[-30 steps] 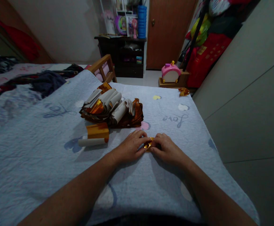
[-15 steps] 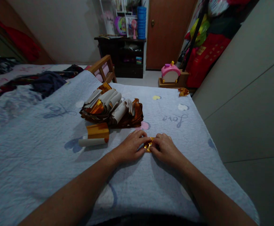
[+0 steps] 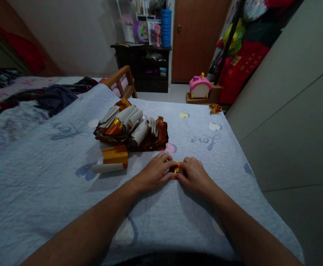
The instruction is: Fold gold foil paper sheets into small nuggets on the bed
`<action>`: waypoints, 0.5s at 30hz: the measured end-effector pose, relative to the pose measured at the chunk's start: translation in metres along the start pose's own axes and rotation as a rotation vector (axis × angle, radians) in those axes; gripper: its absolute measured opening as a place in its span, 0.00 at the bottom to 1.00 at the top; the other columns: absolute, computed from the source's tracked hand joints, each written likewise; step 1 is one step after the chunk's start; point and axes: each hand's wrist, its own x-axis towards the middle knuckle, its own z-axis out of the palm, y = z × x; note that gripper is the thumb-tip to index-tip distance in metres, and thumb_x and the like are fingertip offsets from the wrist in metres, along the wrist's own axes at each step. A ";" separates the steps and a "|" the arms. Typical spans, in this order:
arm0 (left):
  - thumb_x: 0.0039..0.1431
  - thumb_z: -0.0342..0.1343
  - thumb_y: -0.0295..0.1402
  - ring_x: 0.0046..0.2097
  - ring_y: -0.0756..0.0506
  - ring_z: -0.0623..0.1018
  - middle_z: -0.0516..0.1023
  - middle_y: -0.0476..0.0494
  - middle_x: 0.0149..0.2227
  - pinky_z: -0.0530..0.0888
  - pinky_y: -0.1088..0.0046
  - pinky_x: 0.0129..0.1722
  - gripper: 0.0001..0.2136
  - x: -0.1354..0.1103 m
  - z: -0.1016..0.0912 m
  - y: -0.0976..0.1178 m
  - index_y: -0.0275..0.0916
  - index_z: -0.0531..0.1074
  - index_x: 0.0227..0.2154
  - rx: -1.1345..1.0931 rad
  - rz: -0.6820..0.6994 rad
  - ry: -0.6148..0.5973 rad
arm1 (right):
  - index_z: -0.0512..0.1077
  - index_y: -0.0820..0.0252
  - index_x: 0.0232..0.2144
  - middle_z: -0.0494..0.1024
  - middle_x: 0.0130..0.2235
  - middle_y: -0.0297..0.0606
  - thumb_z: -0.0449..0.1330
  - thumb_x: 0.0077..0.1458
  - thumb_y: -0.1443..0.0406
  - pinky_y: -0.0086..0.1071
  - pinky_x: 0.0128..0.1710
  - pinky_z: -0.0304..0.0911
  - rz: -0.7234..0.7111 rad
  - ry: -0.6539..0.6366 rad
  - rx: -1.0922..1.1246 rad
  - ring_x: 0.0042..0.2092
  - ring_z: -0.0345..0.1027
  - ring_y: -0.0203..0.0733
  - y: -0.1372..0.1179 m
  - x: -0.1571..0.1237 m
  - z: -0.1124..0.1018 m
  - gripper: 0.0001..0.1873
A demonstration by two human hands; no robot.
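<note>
Between my two hands is a small folded piece of gold foil paper [image 3: 177, 169], low over the bed cover. My left hand [image 3: 159, 170] grips its left side, thumb below and fingers above. From the right, my right hand [image 3: 192, 170] pinches the other side in the same way. The fingers hide much of the foil. Left of my hands lies a single curled gold sheet [image 3: 115, 155] with a pale back. Behind it rises a thick pile of gold and white paper sheets [image 3: 133, 125], many curled over.
A pale blue bed cover [image 3: 155, 229] with hearts and lettering lies under everything. At its far right corner sits a folded gold foil piece [image 3: 215, 108]. Beyond the bed are a pink toy case [image 3: 200, 88] and a dark cabinet [image 3: 141, 70]. Dark clothing [image 3: 56, 99] lies at left.
My fingers have closed slightly over the gold foil paper, and less of it shows between them. The pile and the loose sheet stay where they were.
</note>
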 end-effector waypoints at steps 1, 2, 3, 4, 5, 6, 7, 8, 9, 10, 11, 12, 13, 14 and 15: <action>0.64 0.59 0.34 0.50 0.41 0.71 0.72 0.41 0.47 0.70 0.62 0.50 0.12 0.000 0.000 0.000 0.42 0.74 0.49 0.002 -0.002 0.002 | 0.75 0.60 0.30 0.72 0.32 0.38 0.60 0.61 0.66 0.36 0.38 0.48 0.002 -0.002 -0.004 0.37 0.61 0.42 0.000 0.000 0.000 0.08; 0.64 0.60 0.34 0.49 0.41 0.71 0.72 0.41 0.47 0.70 0.62 0.50 0.12 0.000 0.001 -0.001 0.42 0.74 0.49 0.005 -0.002 0.004 | 0.75 0.60 0.30 0.73 0.32 0.38 0.60 0.61 0.66 0.36 0.37 0.47 0.004 -0.005 -0.009 0.37 0.61 0.42 -0.001 0.000 -0.001 0.08; 0.64 0.60 0.34 0.49 0.41 0.71 0.72 0.41 0.47 0.70 0.63 0.50 0.12 0.000 0.002 -0.002 0.41 0.74 0.49 0.008 0.001 0.009 | 0.75 0.60 0.30 0.73 0.32 0.38 0.60 0.61 0.65 0.36 0.37 0.47 0.005 -0.010 -0.013 0.37 0.61 0.42 -0.001 0.000 -0.001 0.08; 0.63 0.61 0.34 0.49 0.41 0.71 0.72 0.41 0.46 0.70 0.63 0.49 0.12 0.000 0.003 -0.002 0.41 0.74 0.49 0.013 0.006 0.016 | 0.76 0.60 0.30 0.73 0.32 0.38 0.60 0.61 0.66 0.36 0.37 0.47 0.005 -0.012 -0.016 0.37 0.61 0.42 -0.001 0.000 -0.001 0.08; 0.63 0.61 0.34 0.48 0.41 0.71 0.72 0.41 0.46 0.70 0.63 0.49 0.12 0.000 0.004 -0.003 0.41 0.74 0.49 0.019 0.011 0.024 | 0.76 0.60 0.30 0.73 0.32 0.38 0.59 0.61 0.66 0.36 0.37 0.47 0.004 -0.012 -0.018 0.37 0.61 0.42 -0.001 -0.001 -0.002 0.08; 0.63 0.61 0.34 0.48 0.41 0.71 0.72 0.42 0.46 0.70 0.63 0.49 0.12 0.000 0.005 -0.004 0.40 0.74 0.49 0.025 0.016 0.032 | 0.76 0.60 0.31 0.73 0.33 0.38 0.59 0.61 0.66 0.36 0.37 0.47 0.001 -0.011 -0.018 0.37 0.61 0.42 -0.001 -0.001 -0.002 0.08; 0.63 0.61 0.34 0.48 0.41 0.71 0.72 0.42 0.46 0.69 0.63 0.49 0.12 0.000 0.006 -0.004 0.41 0.73 0.49 0.031 0.020 0.038 | 0.76 0.60 0.31 0.73 0.33 0.38 0.59 0.61 0.67 0.36 0.37 0.47 -0.002 -0.009 -0.018 0.38 0.61 0.42 -0.001 -0.001 -0.002 0.07; 0.63 0.60 0.34 0.48 0.41 0.70 0.72 0.42 0.46 0.69 0.63 0.49 0.12 0.000 0.006 -0.004 0.41 0.73 0.49 0.034 0.022 0.043 | 0.76 0.60 0.32 0.73 0.33 0.38 0.59 0.61 0.67 0.36 0.38 0.48 -0.004 -0.007 -0.017 0.38 0.61 0.43 -0.001 -0.001 -0.002 0.07; 0.63 0.60 0.33 0.48 0.41 0.70 0.72 0.42 0.46 0.69 0.63 0.49 0.12 0.000 0.006 -0.004 0.41 0.73 0.49 0.036 0.021 0.045 | 0.76 0.60 0.32 0.73 0.33 0.38 0.59 0.61 0.67 0.36 0.38 0.48 -0.007 -0.006 -0.016 0.38 0.61 0.43 -0.001 -0.001 -0.002 0.07; 0.63 0.60 0.33 0.48 0.41 0.70 0.72 0.42 0.46 0.69 0.63 0.49 0.12 0.001 0.006 -0.004 0.41 0.73 0.49 0.035 0.019 0.042 | 0.76 0.60 0.32 0.73 0.33 0.39 0.59 0.61 0.67 0.36 0.38 0.48 -0.010 -0.004 -0.014 0.38 0.61 0.43 -0.001 -0.001 -0.002 0.07; 0.63 0.60 0.33 0.49 0.41 0.70 0.72 0.42 0.46 0.69 0.63 0.49 0.12 0.001 0.005 -0.003 0.41 0.73 0.49 0.031 0.015 0.038 | 0.76 0.60 0.32 0.73 0.33 0.39 0.59 0.61 0.67 0.36 0.38 0.48 -0.013 -0.003 -0.013 0.38 0.61 0.43 0.000 -0.001 -0.002 0.06; 0.63 0.61 0.33 0.49 0.41 0.70 0.72 0.42 0.46 0.69 0.63 0.49 0.12 0.001 0.004 -0.002 0.41 0.73 0.49 0.025 0.010 0.032 | 0.76 0.60 0.32 0.73 0.33 0.39 0.59 0.61 0.67 0.36 0.37 0.48 -0.015 -0.003 -0.013 0.38 0.61 0.43 0.000 -0.001 -0.001 0.06; 0.62 0.61 0.32 0.49 0.41 0.70 0.73 0.42 0.46 0.70 0.63 0.49 0.12 0.001 0.003 -0.002 0.41 0.73 0.48 0.017 0.004 0.026 | 0.75 0.60 0.32 0.73 0.33 0.39 0.59 0.61 0.66 0.36 0.37 0.48 -0.016 -0.003 -0.014 0.38 0.61 0.43 0.000 -0.001 -0.001 0.06; 0.62 0.61 0.32 0.49 0.41 0.71 0.73 0.42 0.46 0.70 0.63 0.49 0.12 0.001 0.002 -0.001 0.41 0.73 0.48 0.008 -0.001 0.021 | 0.75 0.60 0.32 0.73 0.33 0.39 0.59 0.61 0.66 0.36 0.37 0.48 -0.015 -0.003 -0.016 0.37 0.61 0.43 0.000 -0.001 -0.001 0.07; 0.62 0.61 0.32 0.49 0.41 0.71 0.72 0.42 0.46 0.70 0.63 0.49 0.12 0.001 0.001 0.000 0.41 0.73 0.48 -0.002 -0.004 0.016 | 0.75 0.60 0.32 0.73 0.33 0.39 0.59 0.62 0.66 0.36 0.37 0.48 -0.013 -0.003 -0.018 0.37 0.61 0.43 0.000 -0.001 -0.001 0.07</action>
